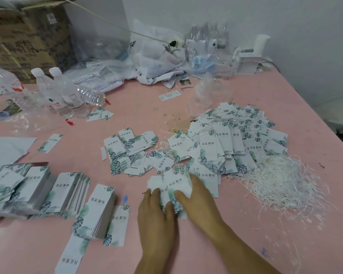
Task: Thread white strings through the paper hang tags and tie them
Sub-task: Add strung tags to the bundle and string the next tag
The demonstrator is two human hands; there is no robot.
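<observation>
White paper hang tags with green leaf print cover the pink table [139, 107]. Both hands hold a small bunch of tags [172, 184] near the front middle. My left hand [156, 216] grips the bunch's lower left side, and my right hand [194, 200] grips its right side with the thumb on top. A loose heap of white strings [279, 184] lies to the right. A big pile of tags with strings in them [238, 133] spreads behind the hands. Neat stacks of tags [99, 210] stand at the left.
Several water bottles [61, 93] stand at the back left beside a cardboard box [26, 38]. Crumpled plastic bags [158, 56] and more bottles fill the back. A scattered group of tags [127, 151] lies mid-table. The table's right edge runs diagonally near the wall.
</observation>
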